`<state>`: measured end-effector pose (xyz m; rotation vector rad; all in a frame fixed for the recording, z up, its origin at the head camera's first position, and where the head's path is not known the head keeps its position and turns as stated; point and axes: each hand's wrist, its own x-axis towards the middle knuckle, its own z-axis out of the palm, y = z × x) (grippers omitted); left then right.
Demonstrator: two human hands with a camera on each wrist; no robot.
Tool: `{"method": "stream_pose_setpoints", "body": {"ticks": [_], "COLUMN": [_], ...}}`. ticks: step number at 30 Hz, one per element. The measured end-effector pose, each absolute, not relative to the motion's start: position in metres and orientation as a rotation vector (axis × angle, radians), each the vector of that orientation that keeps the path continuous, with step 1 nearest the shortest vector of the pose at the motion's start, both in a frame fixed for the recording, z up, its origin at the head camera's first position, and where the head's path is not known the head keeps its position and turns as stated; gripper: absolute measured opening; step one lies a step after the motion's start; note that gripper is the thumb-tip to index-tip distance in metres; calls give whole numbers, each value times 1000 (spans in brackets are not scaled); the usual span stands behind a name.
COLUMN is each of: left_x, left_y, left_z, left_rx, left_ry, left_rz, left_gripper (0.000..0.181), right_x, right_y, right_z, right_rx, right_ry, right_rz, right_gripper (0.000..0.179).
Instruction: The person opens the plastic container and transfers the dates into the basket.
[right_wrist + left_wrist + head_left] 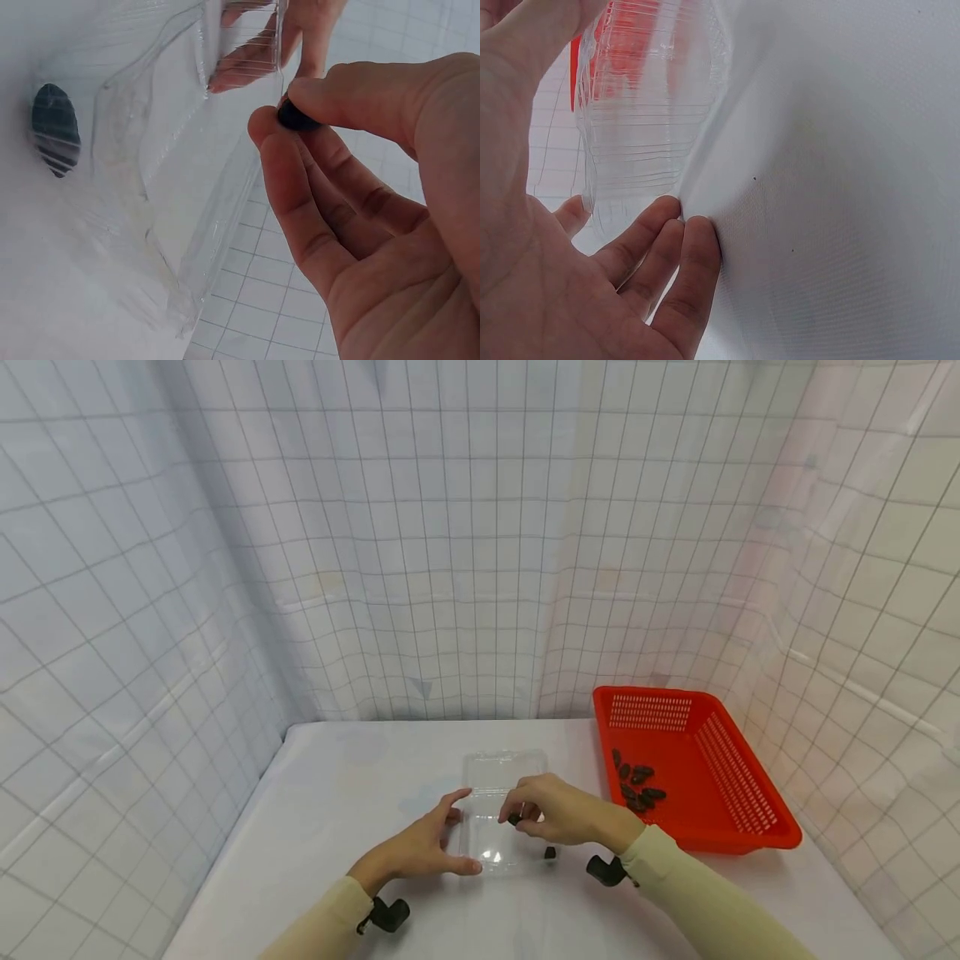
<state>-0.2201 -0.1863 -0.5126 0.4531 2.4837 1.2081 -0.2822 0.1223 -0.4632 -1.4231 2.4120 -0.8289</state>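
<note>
A clear plastic clamshell box (483, 835) lies unfolded on the white table, its lid (504, 768) toward the back. My left hand (422, 850) holds the box's left side, thumb at the front corner and index finger near the hinge. In the left wrist view, the other fingers (694, 277) rest against the clear wall. Above the box, my right hand (551, 810) pinches a small dark oval, date-like piece (296, 118) between thumb and fingertips. Another dark oval piece (56, 131) shows through the plastic, at the box's front right corner in the head view (551, 852).
A red plastic basket (750, 760) with slotted walls stands at the right. Several dark oval pieces (637, 789) lie along its left side. White gridded sheets (465, 543) hang behind the table and on both sides. Black wrist cameras (390, 914) are strapped under both forearms.
</note>
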Motion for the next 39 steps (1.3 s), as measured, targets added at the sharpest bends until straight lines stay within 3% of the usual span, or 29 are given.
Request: {"method": "stream_pose_setpoints", "body": {"ticks": [39], "left_x": [-219], "left_y": [-187], "left_z": [-515], "left_rx": [501], "left_ry": [2484], "left_rz": [1238], "left_gripper": [127], "right_x": [-270], "right_y": [214], "right_z": [-451], "right_rx": [-1281], "right_ry": [2875], "right_rz": [-1031], "right_gripper": [32]}}
